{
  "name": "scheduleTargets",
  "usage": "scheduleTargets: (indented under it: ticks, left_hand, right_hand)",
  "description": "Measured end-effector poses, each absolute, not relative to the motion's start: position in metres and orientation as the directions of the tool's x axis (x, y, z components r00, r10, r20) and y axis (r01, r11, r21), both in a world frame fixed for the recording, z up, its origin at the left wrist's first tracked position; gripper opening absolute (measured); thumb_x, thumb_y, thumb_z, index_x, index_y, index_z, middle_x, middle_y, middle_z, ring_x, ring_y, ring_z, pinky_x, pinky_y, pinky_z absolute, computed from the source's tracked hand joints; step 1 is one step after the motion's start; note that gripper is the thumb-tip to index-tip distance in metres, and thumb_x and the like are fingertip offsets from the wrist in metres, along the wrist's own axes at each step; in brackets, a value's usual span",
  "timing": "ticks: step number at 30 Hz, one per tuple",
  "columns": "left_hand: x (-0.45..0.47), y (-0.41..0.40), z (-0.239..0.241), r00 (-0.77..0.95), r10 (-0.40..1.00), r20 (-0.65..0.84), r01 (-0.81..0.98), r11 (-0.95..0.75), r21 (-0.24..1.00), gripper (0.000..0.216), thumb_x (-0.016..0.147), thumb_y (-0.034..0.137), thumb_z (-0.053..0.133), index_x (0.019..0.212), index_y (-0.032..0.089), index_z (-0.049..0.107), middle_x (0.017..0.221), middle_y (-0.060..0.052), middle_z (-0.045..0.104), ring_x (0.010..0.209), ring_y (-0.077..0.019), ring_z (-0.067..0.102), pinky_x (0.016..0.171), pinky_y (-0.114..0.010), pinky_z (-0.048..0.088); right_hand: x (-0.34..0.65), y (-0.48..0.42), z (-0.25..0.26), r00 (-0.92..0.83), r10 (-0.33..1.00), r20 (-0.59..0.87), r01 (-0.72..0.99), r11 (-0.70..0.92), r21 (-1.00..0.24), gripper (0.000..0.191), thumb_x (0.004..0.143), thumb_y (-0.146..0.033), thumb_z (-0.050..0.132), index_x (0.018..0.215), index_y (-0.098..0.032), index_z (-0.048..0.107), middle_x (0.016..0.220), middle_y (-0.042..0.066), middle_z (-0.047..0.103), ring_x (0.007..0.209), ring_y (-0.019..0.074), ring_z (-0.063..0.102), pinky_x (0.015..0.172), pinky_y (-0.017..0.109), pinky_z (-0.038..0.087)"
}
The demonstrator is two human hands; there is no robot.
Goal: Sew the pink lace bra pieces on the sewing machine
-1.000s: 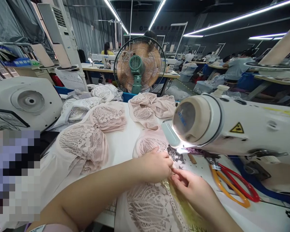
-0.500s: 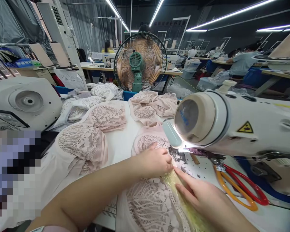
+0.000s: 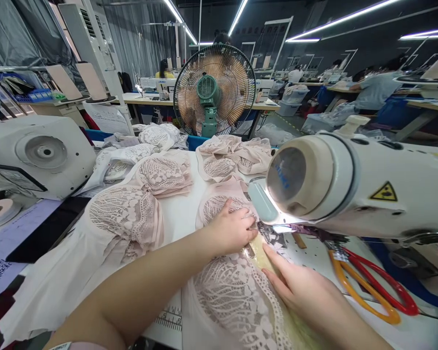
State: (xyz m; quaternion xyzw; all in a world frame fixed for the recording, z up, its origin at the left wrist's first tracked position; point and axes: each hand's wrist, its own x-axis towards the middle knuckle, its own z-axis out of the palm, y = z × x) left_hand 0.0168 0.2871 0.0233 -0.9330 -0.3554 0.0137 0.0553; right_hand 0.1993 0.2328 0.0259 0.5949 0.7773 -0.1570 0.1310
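My left hand [image 3: 233, 232] is closed with curled fingers on a pale pink lace bra [image 3: 237, 301], where its trim meets a yellow, film-like strip [image 3: 259, 250]. The fingertips hide the exact grip. My right hand [image 3: 295, 279] lies palm down beside it, index finger and thumb stretched out and apart over the yellow strip. Just beyond both hands is the lit needle area of a sewing machine [image 3: 292, 175]; the needle itself cannot be made out. Part of the bra lies under my left hand and reaches towards the machine.
Right of my hands lie scissors [image 3: 372, 287] with orange and red handles. More lace bras [image 3: 124, 218] are spread at left, near a black phone-like slab [image 3: 45, 231] and a tape roll [image 3: 0, 214]. A second machine [image 3: 36, 150] stands left, a fan [image 3: 213, 92] behind.
My left hand has shifted slightly up and left with the bra fabric beneath it. My right hand stays on the yellow strip. The camera view has turned a little left.
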Motion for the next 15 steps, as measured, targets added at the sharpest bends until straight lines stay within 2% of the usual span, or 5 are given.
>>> scheduleTargets:
  ticks: [2,6,8,12,15]
  left_hand:
    - [0.017,0.288,0.025,0.724,0.689,-0.001,0.684,-0.719,-0.126,0.034,0.093,0.023,0.038,0.124,0.022,0.054,0.134,-0.009,0.049,0.129,-0.029,0.031,0.102,-0.067,0.017]
    - [0.014,0.29,0.026,0.645,0.763,0.036,0.759,-0.634,-0.149,0.032,0.094,0.023,0.038,0.118,0.024,0.057,0.134,-0.008,0.049,0.132,-0.0284,0.027,0.102,-0.067,0.019]
    - [0.012,0.291,0.027,0.596,0.8,0.068,0.798,-0.581,-0.158,0.029,0.094,0.023,0.038,0.112,0.023,0.061,0.133,-0.009,0.05,0.131,-0.029,0.029,0.101,-0.066,0.022]
    - [0.015,0.283,0.035,0.657,0.732,0.179,0.753,-0.648,-0.115,0.025,0.09,0.019,0.041,0.098,0.015,0.065,0.124,-0.013,0.055,0.124,-0.0305,0.038,0.099,-0.058,0.03]
    - [0.023,0.27,0.044,0.803,0.575,0.156,0.556,-0.818,0.149,0.019,0.085,0.016,0.046,0.09,0.014,0.064,0.101,-0.008,0.063,0.099,-0.0206,0.054,0.086,-0.035,0.044]
  right_hand:
    - [0.203,0.231,0.024,-0.252,0.888,-0.384,0.968,0.22,-0.124,0.06,0.089,-0.039,0.018,0.145,-0.019,0.027,0.076,0.008,0.071,0.072,0.0304,0.066,0.06,0.04,0.049]
    - [0.218,0.218,0.014,-0.312,0.932,-0.184,0.906,0.234,-0.352,0.052,0.09,-0.048,0.023,0.122,-0.024,0.057,0.106,0.008,0.069,0.096,0.026,0.064,0.074,0.035,0.052]
    - [0.223,0.207,0.008,-0.37,0.915,-0.162,0.863,0.273,-0.424,0.039,0.087,-0.053,0.035,0.099,-0.026,0.061,0.096,0.005,0.069,0.084,0.0219,0.066,0.068,0.029,0.052]
    - [0.224,0.187,0.0,-0.37,0.907,-0.2,0.86,0.253,-0.443,0.02,0.084,-0.04,0.04,0.071,-0.025,0.046,0.065,-0.003,0.057,0.055,0.0147,0.056,0.052,0.024,0.044]
    - [0.218,0.187,0.001,-0.402,0.914,-0.055,0.839,0.343,-0.423,0.023,0.086,-0.033,0.037,0.065,-0.024,0.042,0.061,-0.002,0.052,0.055,0.0143,0.052,0.05,0.025,0.04]
